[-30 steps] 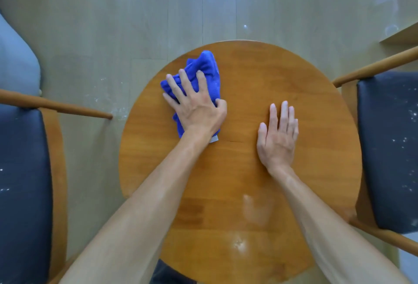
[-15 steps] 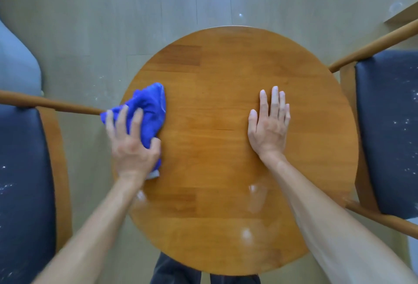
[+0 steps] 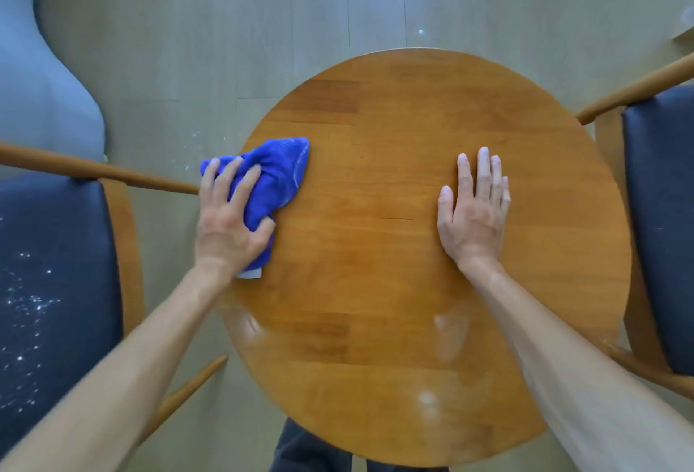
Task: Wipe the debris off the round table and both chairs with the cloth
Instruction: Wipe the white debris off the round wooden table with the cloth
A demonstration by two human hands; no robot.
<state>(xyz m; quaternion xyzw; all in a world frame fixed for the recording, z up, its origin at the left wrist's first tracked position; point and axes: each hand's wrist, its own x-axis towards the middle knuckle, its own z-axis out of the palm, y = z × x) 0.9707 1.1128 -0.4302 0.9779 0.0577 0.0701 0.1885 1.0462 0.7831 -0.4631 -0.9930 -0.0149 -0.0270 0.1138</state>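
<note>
Under left hand grip: cloth, at table edge.

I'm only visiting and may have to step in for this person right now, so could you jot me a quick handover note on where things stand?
Left hand: on the blue cloth, fingers curled over it, at the left edge of the round table.
Right hand: flat and open on the tabletop, holding nothing.
Done: the tabletop looks free of crumbs; only glare spots show near the front edge.
Left: the left chair seat is still covered in white specks; the right chair seat shows a few specks. Specks also lie on the floor beside the table.
</note>
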